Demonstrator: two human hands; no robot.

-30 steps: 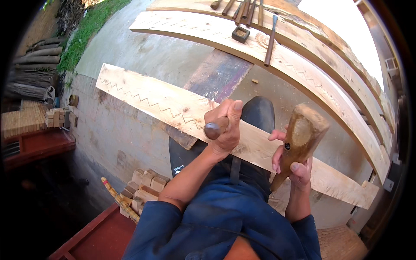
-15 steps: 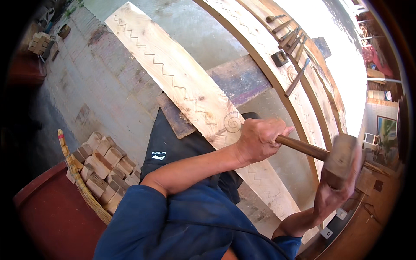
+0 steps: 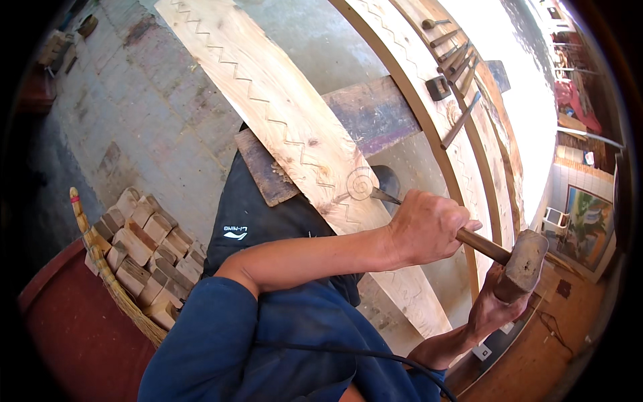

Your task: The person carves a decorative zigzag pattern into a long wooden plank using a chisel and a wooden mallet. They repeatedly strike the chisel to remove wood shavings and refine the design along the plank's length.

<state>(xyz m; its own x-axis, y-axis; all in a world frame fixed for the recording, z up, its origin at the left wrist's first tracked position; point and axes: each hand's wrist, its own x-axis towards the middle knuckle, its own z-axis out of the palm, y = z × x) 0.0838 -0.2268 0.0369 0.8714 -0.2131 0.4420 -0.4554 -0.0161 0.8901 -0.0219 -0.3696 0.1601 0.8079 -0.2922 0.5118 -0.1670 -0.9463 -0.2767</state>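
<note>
Pale, knotty plank (image 3: 268, 107), marked with sharp zigzags and a round spiral (image 3: 360, 183). It runs beneath and leftward of the left hand (image 3: 429, 228), which is fisted round a chisel (image 3: 483, 245): grey metal blade, smooth brown handle, tip at spiral's right rim. Right hand (image 3: 499, 308) wraps a worn, blocky wooden mallet (image 3: 524, 263), head by the chisel's butt; contact unclear.

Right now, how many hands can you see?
2. The left hand grips the chisel; the right hand, nearer the picture's right edge, holds the mallet.
</note>
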